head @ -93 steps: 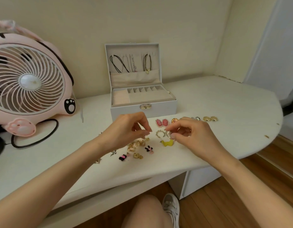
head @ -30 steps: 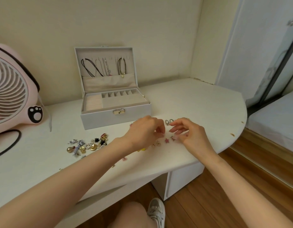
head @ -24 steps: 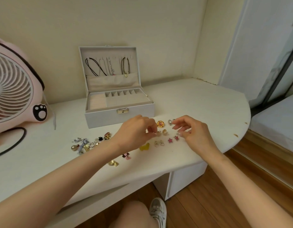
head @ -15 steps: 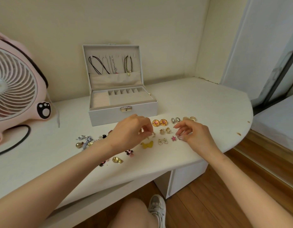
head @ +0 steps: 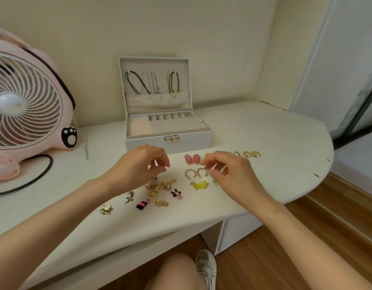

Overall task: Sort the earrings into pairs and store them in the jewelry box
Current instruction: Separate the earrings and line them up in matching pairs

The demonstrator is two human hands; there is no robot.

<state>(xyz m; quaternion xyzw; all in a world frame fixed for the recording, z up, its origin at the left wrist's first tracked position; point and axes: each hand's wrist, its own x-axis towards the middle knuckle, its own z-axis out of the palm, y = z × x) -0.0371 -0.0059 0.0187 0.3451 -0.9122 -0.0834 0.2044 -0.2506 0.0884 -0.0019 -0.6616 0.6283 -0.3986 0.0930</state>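
Just in front of the open box (head: 168,143), both hands are raised over earrings scattered on the desk (head: 264,130). The left hand (head: 137,165) is before the box's left half, fingers curled and thumb tip against index tip; I cannot tell whether anything sits between them. The right hand (head: 233,174) is before the box's right corner. Its thumb and index tips are closed together at the end of the pearl hoops (head: 192,174), but I cannot tell whether they actually pinch a hoop.

Close to the box's right front corner lie two pink ovals (head: 192,159), side by side and touching. A gold stud (head: 207,155) is just right of them, partly behind the right fingers. Further right of the box, a dark stud (head: 236,153) and a gold pair (head: 251,153) lie in a row.

Farther from the box than the hoops are a yellow piece (head: 199,185) and a small crystal stud (head: 215,182). Below the left hand lies a gold heap (head: 160,185). Beyond it from the box are two black-and-pink bows (head: 176,193), a gold ring (head: 152,193), a silver piece (head: 129,198) and a gold star (head: 105,209).

The box's lid stands upright with necklaces (head: 151,82) hanging inside. A pink fan (head: 24,101) stands well left of the box.
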